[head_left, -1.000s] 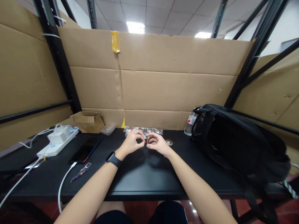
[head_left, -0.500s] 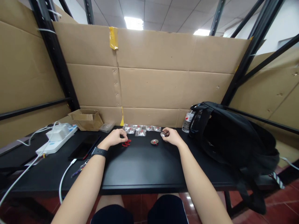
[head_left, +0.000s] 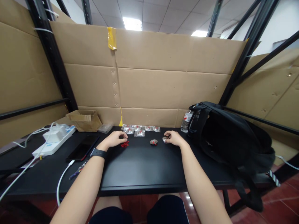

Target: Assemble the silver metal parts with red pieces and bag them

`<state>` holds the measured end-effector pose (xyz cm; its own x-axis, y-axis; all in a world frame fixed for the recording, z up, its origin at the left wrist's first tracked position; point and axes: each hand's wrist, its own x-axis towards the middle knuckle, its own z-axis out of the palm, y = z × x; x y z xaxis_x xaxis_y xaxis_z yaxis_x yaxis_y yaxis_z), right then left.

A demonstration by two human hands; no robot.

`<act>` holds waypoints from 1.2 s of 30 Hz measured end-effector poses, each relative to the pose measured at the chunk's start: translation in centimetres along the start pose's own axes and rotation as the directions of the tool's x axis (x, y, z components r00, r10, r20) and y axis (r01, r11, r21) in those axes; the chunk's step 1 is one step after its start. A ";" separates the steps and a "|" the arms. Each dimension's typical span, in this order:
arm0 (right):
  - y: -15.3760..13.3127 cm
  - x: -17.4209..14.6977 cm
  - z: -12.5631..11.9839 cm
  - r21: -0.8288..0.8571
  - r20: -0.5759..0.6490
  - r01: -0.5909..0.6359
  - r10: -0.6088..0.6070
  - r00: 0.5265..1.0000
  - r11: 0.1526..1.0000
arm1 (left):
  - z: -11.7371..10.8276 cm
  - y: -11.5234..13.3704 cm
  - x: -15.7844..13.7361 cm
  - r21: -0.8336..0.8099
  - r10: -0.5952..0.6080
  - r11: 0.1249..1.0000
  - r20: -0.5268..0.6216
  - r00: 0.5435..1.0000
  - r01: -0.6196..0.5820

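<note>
My right hand [head_left: 172, 137] has its fingers closed on the edge of a small silvery metal disc [head_left: 164, 139], tilted and low over the black table; the fingers hide part of it. To its left lies a similar round metal disc [head_left: 153, 142], dish-like, with a red spot in the middle and a bit of red beside it. My left hand [head_left: 116, 138], with a dark watch on the wrist, hovers or rests by a small heap of red cords [head_left: 125, 144]. Its fingers are loosely curved, thumb and fingertips a little apart, and nothing shows between them.
Several clear packets [head_left: 140, 133] with round pieces line the back of the table [head_left: 142, 168]. A black backpack [head_left: 229, 143] and water bottle [head_left: 186, 121] stand right. Left are a power strip [head_left: 54, 143], phone [head_left: 83, 148], keys [head_left: 78, 172] and cardboard box [head_left: 85, 120].
My right hand has lowered the metal disc toward the table and tilted it. My left hand stays by the red cords with little movement. The view has shifted slightly.
</note>
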<state>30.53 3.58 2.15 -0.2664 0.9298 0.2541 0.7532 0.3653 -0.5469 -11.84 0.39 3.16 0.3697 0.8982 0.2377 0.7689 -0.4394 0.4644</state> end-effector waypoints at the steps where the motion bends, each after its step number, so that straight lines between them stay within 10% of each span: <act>1: 0.0 0.0 0.0 -0.001 -0.008 0.007 -0.007 1.000 1.000 | 0.1 0.0 0.1 -0.002 0.006 1.000 -0.007 1.000 -0.006; 14: -1.4 0.4 1.0 -0.165 0.014 0.057 -0.055 0.998 0.985 | 0.8 0.2 0.4 -0.027 0.060 0.998 -0.017 0.998 -0.060; 20: -4.8 0.1 2.8 0.044 0.160 0.338 -0.341 0.926 0.940 | 0.8 1.8 0.3 -0.039 0.084 0.996 -0.024 0.996 -0.085; 29: -8.1 -0.2 6.1 0.607 0.201 0.165 -0.351 0.915 0.777 | 3.8 6.2 1.1 -0.231 0.309 0.922 -0.037 0.950 -0.309; 36: -8.7 -0.4 6.1 0.639 0.137 0.195 -0.360 0.923 0.744 | 5.0 7.2 1.3 -0.389 0.314 0.877 0.021 0.949 -0.281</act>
<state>20.39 0.27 1.93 -0.5993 0.7330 0.3217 0.1245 0.4823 -0.8671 -3.22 -1.50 2.55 0.6031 0.7151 0.3534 0.3681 -0.6425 0.6720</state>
